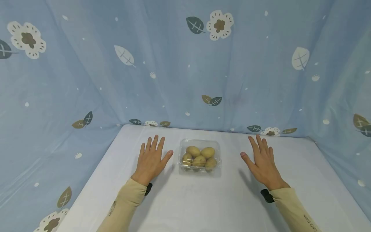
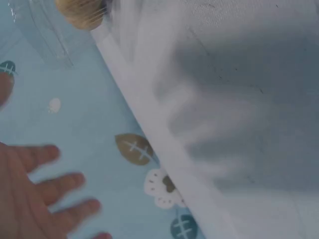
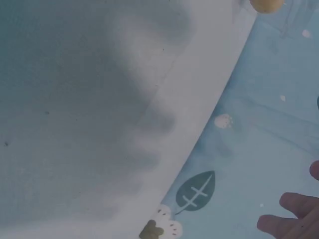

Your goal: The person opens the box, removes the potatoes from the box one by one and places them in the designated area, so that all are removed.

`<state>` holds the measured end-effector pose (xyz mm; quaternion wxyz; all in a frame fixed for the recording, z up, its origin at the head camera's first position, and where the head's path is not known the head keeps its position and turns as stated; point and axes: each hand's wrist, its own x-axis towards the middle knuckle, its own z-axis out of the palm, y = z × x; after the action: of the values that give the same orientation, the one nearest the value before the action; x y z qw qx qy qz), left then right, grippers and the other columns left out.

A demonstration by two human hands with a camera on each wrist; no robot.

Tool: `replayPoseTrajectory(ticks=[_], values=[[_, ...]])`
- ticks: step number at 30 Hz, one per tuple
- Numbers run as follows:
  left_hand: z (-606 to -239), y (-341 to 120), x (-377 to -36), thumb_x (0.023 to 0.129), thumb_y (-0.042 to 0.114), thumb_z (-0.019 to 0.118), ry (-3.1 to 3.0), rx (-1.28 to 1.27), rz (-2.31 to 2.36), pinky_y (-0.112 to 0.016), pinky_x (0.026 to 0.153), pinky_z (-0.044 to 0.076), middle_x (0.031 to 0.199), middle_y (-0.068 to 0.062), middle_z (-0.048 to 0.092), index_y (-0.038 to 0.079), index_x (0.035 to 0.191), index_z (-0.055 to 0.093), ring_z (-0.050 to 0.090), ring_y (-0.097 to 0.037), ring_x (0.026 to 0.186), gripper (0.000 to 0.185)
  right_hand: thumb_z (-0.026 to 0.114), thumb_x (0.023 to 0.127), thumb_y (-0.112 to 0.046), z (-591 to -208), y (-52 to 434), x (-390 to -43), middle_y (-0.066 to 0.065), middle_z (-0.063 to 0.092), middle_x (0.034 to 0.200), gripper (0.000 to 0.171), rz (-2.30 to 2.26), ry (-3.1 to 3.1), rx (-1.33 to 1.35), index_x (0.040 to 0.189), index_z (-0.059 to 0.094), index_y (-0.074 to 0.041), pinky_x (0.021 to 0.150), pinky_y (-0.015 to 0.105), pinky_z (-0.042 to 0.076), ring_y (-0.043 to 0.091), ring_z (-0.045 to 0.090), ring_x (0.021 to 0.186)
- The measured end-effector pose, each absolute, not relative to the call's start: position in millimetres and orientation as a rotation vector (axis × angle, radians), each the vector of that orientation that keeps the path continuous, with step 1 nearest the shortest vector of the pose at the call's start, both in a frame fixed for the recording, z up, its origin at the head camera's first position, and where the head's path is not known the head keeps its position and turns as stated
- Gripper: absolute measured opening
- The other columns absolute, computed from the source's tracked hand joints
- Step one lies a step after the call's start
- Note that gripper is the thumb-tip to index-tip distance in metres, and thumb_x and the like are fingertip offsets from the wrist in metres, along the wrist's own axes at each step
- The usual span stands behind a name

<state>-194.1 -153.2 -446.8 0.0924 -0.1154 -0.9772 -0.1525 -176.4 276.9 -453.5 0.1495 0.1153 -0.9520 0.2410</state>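
Observation:
A clear plastic box (image 1: 200,144) with several yellowish, egg-shaped fruits or potatoes (image 1: 199,160) inside stands on the white table; their exact kind I cannot tell. Left of the box, my left hand (image 1: 150,161) hovers palm down with its fingers spread, holding nothing. To the right, at a wider distance, my right hand (image 1: 263,164) is likewise spread and touches nothing. In the left wrist view, part of the box (image 2: 47,35) and one yellowish piece (image 2: 82,12) show at the top. The right wrist view catches one piece (image 3: 267,4) at its upper edge.
The white tabletop (image 1: 191,206) runs back to a blue curtain (image 1: 174,71) printed with flowers and leaves, which also hangs at both sides. Both forearms wear beige sleeves (image 1: 123,203), with a dark band (image 1: 267,196) at the right wrist.

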Motion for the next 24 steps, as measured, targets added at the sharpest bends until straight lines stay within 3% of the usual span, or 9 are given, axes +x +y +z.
replayPoseTrajectory(ticks=[7, 13, 19, 24], values=[[-446.5, -163.0, -200.6, 0.099, 0.065, 0.049, -2.790, -0.628, -0.706, -0.055, 0.122, 0.015, 0.166, -0.011, 0.024, 0.015, 0.161, 0.031, 0.020, -0.036, 0.152, 0.081, 0.059, 0.102, -0.039, -445.7, 279.3, -182.3, 0.025, 0.008, 0.167, 0.080, 0.783, -2.665, 0.425, 0.163, 0.017, -0.007, 0.113, 0.074, 0.003, 0.050, 0.003, 0.151], [-442.1, -163.7, -202.5, 0.095, 0.067, 0.054, -2.761, -0.730, -0.694, -0.052, 0.121, 0.019, 0.166, -0.007, 0.026, 0.018, 0.161, 0.032, 0.024, -0.030, 0.151, 0.085, 0.065, 0.099, -0.041, -444.3, 276.6, -185.9, 0.011, 0.003, 0.170, 0.088, 0.848, -2.687, 0.488, 0.165, 0.011, -0.017, 0.120, 0.063, 0.004, 0.036, 0.001, 0.155], [-443.1, -160.3, -205.0, 0.092, 0.070, 0.056, -2.764, -0.786, -0.621, -0.055, 0.122, 0.015, 0.167, -0.006, 0.024, 0.020, 0.161, 0.032, 0.019, -0.030, 0.153, 0.089, 0.069, 0.094, -0.051, -445.8, 263.4, -185.6, -0.004, -0.001, 0.170, 0.095, 0.900, -2.768, 0.561, 0.164, 0.007, -0.036, 0.113, 0.070, 0.021, 0.031, 0.007, 0.155], [-447.7, -156.4, -209.1, 0.089, 0.073, 0.057, -2.786, -0.845, -0.575, -0.054, 0.122, 0.014, 0.168, -0.006, 0.020, 0.020, 0.162, 0.029, 0.018, -0.031, 0.153, 0.095, 0.071, 0.088, -0.061, -451.5, 248.3, -185.5, -0.007, 0.002, 0.170, 0.100, 0.879, -2.795, 0.621, 0.163, 0.009, -0.038, 0.112, 0.068, 0.028, 0.026, 0.011, 0.155]])
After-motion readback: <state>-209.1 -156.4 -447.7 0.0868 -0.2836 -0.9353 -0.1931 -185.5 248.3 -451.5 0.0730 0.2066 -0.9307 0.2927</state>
